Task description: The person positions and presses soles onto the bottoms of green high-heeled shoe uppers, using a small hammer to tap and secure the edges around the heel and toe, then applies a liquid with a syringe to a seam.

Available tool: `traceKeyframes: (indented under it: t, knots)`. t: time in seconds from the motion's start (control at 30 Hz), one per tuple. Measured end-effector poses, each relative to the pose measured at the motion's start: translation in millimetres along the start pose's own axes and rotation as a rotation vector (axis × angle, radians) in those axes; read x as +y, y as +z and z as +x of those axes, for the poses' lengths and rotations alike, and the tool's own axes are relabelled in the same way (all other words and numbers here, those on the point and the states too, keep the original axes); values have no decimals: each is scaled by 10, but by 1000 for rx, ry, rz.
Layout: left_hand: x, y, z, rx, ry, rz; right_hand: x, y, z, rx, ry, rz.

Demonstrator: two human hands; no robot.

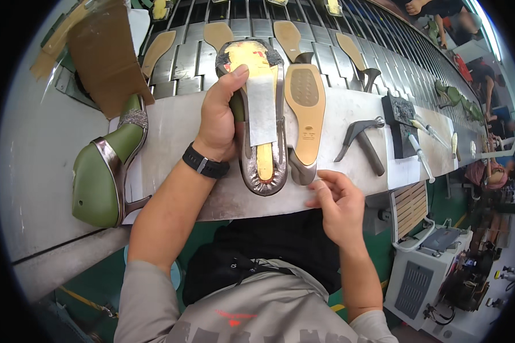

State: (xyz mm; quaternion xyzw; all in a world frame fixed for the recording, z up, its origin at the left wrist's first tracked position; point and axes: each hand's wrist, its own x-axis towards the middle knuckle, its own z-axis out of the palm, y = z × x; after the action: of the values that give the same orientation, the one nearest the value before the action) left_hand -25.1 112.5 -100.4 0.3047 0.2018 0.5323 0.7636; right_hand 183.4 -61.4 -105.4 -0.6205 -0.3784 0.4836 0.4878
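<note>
My left hand grips a metallic-trimmed shoe on its last, underside up. That underside shows a yellow insole board, black patches at the toe end and a pale grey strip down the middle. The left thumb presses on the board. Beside it lies a tan shoe sole with a grey heel at its near end. My right hand is at that heel, thumb and forefinger closed on its edge. At the left, a green last wears another strapped shoe with a slim heel.
Several tan soles lie on a slatted metal conveyor beyond the bench. To the right are a hammer, a black block and white-handled brushes. Brown cardboard leans at the far left. Other people work along the right.
</note>
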Motion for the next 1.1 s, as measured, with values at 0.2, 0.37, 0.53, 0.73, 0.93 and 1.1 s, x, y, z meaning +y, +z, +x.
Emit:
traceKeyframes:
  t: [0.2,0.37,0.53,0.73,0.93,1.1]
  knots:
    - [-7,39,-27,25,6,-2,-270,122,258,63,-604,-206]
    - [-1,-46,7,1,-25,-77,-40,430,670,-147,-311,109]
    - [55,-3,-17,55,42,13,-16,397,528,-133,-256,235]
    - [-28,-91,32,60,-3,-30,-191,412,634,-85,-239,49]
    - [67,29,10,-11,-110,93,-45,250,600,-29,-274,5]
    - [189,140,-133,27,-60,1203,-69,285,670,-101,-213,32]
